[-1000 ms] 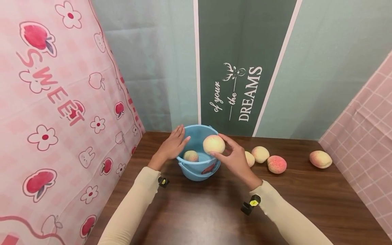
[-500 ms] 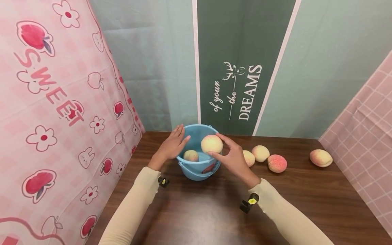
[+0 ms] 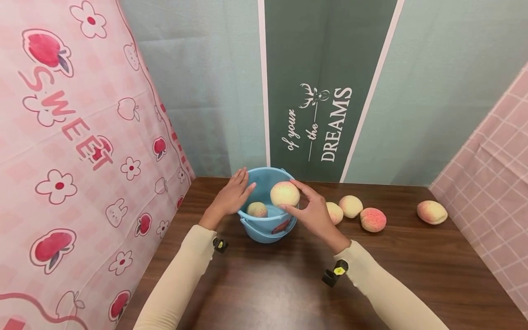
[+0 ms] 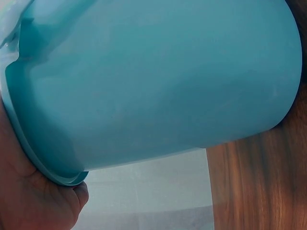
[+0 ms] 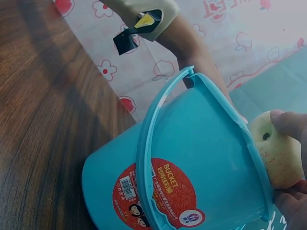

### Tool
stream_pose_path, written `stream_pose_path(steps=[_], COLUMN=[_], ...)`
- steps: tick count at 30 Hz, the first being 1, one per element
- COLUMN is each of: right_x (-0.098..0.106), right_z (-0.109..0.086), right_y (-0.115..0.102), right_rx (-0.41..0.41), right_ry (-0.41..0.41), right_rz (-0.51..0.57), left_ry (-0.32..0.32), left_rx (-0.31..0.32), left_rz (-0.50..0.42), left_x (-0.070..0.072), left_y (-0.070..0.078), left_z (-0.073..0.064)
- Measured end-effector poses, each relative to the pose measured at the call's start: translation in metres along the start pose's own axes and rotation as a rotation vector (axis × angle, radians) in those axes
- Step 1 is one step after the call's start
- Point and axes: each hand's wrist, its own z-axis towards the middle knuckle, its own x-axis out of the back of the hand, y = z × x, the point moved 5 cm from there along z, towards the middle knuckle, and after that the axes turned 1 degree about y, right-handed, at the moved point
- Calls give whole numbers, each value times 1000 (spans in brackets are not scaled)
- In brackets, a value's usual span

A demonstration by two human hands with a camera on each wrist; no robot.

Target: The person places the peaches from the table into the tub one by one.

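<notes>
A light blue bucket (image 3: 264, 233) stands upright at the back of the table. On its left rim rests my left hand (image 3: 231, 197), fingers straight and thumb over the opening; the left wrist view shows the palm against the bucket's rim (image 4: 29, 143). With thumb and fingers my right hand (image 3: 314, 211) grips a pale yellow peach (image 3: 284, 194) over the right part of the opening. The right wrist view shows this peach (image 5: 276, 155) right at the rim, with a small dark hole in it. Another peach (image 3: 257, 210) lies inside the bucket.
Right of the bucket lie a pale peach (image 3: 335, 213) partly behind my right hand, another pale peach (image 3: 351, 206) and a pink-red one (image 3: 373, 220). A further peach (image 3: 431, 212) sits far right. Printed cloths wall the wooden table (image 3: 264, 284) on three sides.
My right hand has shifted very slightly to the left with the peach. My left hand stays on the rim, and the other peaches lie where they were.
</notes>
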Motion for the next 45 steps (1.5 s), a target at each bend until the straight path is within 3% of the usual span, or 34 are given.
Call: stream_pose_path(steps=[8, 12, 20, 32, 45], right_x=[2, 2, -4, -11, -13], right_z=[-6, -8, 3, 8, 10], right_y=[-36, -43, -4, -10, -5], right_rx=[5, 23, 57, 99, 131], right_ry=[-9, -7, -13, -71, -102], right_rz=[-4, -4, -96, -256, -320], left_ry=[-2, -2, -9, -11, 2], left_rx=[2, 2, 6, 4, -20], left_rz=[2, -2, -1, 8, -2], left_x=[-1, -1, -1, -2, 0], left_y=[0, 0, 0, 0, 0], left_z=[0, -1, -1, -2, -3])
